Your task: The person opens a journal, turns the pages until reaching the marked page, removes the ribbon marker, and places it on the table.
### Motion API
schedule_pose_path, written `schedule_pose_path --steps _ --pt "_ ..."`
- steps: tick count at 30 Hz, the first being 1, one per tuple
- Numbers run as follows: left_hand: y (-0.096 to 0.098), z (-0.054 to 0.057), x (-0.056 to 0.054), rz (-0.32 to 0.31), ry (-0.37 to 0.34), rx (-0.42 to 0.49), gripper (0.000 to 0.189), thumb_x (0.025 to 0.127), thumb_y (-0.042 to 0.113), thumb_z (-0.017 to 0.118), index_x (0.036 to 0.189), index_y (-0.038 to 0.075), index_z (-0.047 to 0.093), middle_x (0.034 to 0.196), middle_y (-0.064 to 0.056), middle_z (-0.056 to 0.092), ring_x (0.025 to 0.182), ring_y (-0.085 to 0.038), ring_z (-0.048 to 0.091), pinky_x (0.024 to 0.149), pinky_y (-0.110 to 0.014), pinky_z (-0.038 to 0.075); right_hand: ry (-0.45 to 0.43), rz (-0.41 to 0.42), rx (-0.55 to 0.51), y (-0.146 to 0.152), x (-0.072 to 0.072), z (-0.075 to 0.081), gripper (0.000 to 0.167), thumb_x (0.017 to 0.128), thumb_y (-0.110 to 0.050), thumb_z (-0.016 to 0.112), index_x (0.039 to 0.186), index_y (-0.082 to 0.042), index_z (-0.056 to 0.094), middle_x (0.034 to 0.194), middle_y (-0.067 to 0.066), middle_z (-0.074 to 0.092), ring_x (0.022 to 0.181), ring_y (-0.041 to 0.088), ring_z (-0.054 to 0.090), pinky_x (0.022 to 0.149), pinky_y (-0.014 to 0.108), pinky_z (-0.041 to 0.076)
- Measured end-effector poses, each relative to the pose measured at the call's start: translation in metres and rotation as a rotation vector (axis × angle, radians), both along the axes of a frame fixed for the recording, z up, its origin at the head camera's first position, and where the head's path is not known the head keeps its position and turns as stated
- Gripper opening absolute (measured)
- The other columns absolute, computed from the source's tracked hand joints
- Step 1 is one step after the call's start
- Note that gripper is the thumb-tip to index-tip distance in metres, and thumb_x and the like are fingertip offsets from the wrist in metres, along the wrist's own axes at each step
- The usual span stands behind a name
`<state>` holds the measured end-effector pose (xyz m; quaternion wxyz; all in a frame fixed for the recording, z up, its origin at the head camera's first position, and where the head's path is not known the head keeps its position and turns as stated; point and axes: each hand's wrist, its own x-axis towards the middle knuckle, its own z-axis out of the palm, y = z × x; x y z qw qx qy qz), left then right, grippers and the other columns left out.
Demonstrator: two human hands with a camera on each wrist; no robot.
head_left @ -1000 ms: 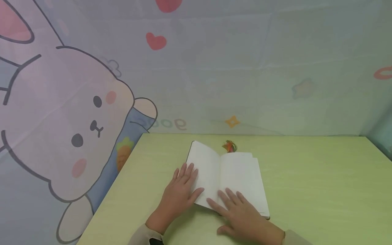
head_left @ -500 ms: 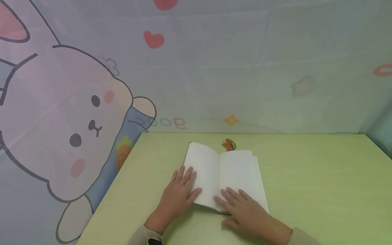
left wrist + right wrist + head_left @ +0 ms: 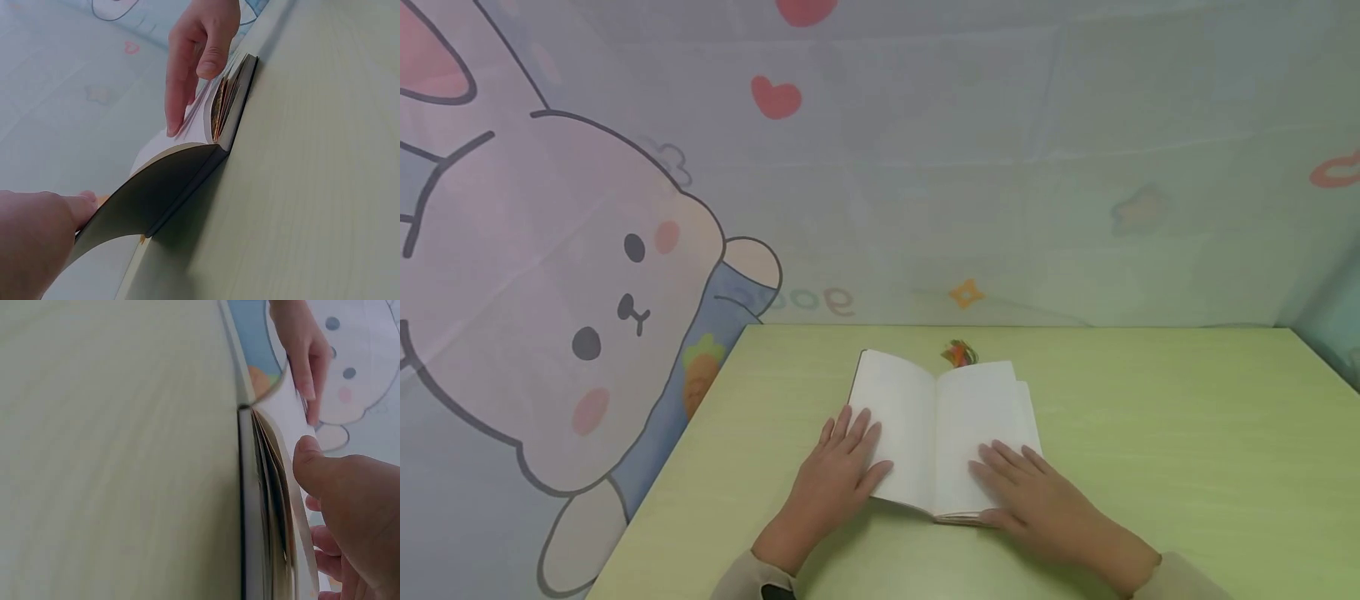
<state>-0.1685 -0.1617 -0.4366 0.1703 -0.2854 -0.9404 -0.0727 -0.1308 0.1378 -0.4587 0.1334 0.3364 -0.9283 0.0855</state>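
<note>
Book (image 3: 904, 433) lies spread on the table (image 3: 1172, 450); prob. light, its pages (image 3: 966, 425) thin, floppy, easily creased. Dark cover (image 3: 178, 184) bends a bit but looks firmer, so best held by cover edges. L hand (image 3: 833, 479) rests on book's L page, fingers straight; R hand (image 3: 1041, 496) likewise on its R page; neither grips. Cover tilts up on book's L. Inserts (image 3: 223, 103) in book's R half, too blurred to ID, might slip. Tassel (image 3: 958, 354) just past book's far edge; table extends well to book's R.
</note>
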Motion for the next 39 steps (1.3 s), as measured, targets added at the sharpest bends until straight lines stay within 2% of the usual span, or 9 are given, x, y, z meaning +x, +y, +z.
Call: schedule_pose_path --steps 5,11,18,25,35,39 --pt "-0.002 -0.001 0.001 -0.005 0.017 0.005 0.052 0.093 0.04 0.052 0.131 0.003 0.053 0.139 -0.015 0.044 0.134 -0.034 0.029 0.109 -0.047 0.023 -0.065 -0.081 -0.018 0.012 -0.003 0.004 0.058 0.092 -0.047 0.051 0.136 -0.01 0.048 0.143 0.011 0.041 0.134 0.028 0.031 0.105 0.052 0.025" --pt "-0.002 0.0 0.002 -0.019 0.029 0.012 0.052 0.093 0.039 0.053 0.13 0.002 0.053 0.138 -0.016 0.045 0.133 -0.034 0.031 0.108 -0.046 0.025 -0.039 -0.111 -0.049 0.023 -0.005 0.004 0.057 0.09 -0.043 0.057 0.135 -0.008 0.049 0.142 0.016 0.04 0.132 0.033 0.033 0.102 0.055 0.028" --pt "-0.002 -0.001 0.002 -0.02 0.031 -0.004 0.052 0.093 0.039 0.052 0.13 0.002 0.054 0.138 -0.016 0.045 0.133 -0.033 0.032 0.108 -0.045 0.025 -0.118 -0.171 -0.062 0.03 -0.004 0.004 0.062 0.092 -0.044 0.054 0.139 -0.007 0.043 0.146 0.015 0.033 0.134 0.034 0.027 0.105 0.055 0.023" --pt "-0.003 -0.004 0.004 -0.027 0.065 -0.01 0.052 0.093 0.039 0.054 0.129 0.002 0.054 0.137 -0.017 0.046 0.132 -0.034 0.033 0.108 -0.046 0.024 -0.126 -0.179 -0.095 0.031 -0.003 0.004 0.066 0.092 -0.044 0.053 0.139 0.0 0.039 0.145 0.019 0.034 0.133 0.036 0.029 0.103 0.057 0.025" --pt "-0.002 -0.004 0.002 -0.064 0.168 -0.012 0.05 0.091 0.034 0.058 0.126 -0.002 0.056 0.134 -0.018 0.049 0.129 -0.034 0.038 0.106 -0.047 0.028 -0.158 -0.193 -0.143 0.034 -0.006 0.005 0.07 0.093 -0.044 0.052 0.14 0.005 0.035 0.146 0.02 0.032 0.134 0.036 0.028 0.104 0.056 0.025" --pt "0.0 -0.002 0.001 -0.068 0.165 -0.027 0.048 0.091 0.032 0.058 0.126 -0.001 0.056 0.135 -0.016 0.048 0.13 -0.033 0.037 0.107 -0.046 0.028 -0.192 -0.183 -0.18 0.034 -0.007 0.008 0.069 0.094 -0.045 0.05 0.142 0.003 0.033 0.147 0.017 0.03 0.135 0.033 0.027 0.105 0.055 0.023"
